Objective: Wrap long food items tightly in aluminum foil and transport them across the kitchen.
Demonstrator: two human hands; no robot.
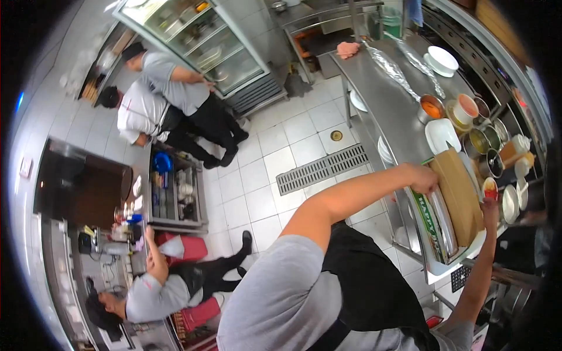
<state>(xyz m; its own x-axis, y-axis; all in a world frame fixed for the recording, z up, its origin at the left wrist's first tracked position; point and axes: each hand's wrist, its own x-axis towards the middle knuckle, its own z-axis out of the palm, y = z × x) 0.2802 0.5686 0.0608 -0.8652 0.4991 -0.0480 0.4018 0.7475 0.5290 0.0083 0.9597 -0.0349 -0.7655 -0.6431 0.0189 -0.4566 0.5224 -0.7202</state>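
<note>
My left hand [423, 177], fingers curled, is at the far end of an open cardboard box [456, 197] with its brown flap up and green print on its side. A roll of clear plastic film [442, 221] lies inside the box; whether my fingers grip the film is hidden. The box rests on a white board [439, 274] at the counter's near end. On the box's right, my right hand [489, 208] holds a small red-and-white item [490, 188], too small to identify surely. A white rectangular dish [442, 136] stands beyond the box.
Steel pots [491, 163], squeeze bottles [517, 147] and foil-wrapped lengths [390, 70] occupy the steel counter [373, 83]. Two co-workers [145, 105] stand by a glass-door fridge [210, 48]; another person [153, 289] is at the left counter. A drain grate [322, 169] crosses the floor.
</note>
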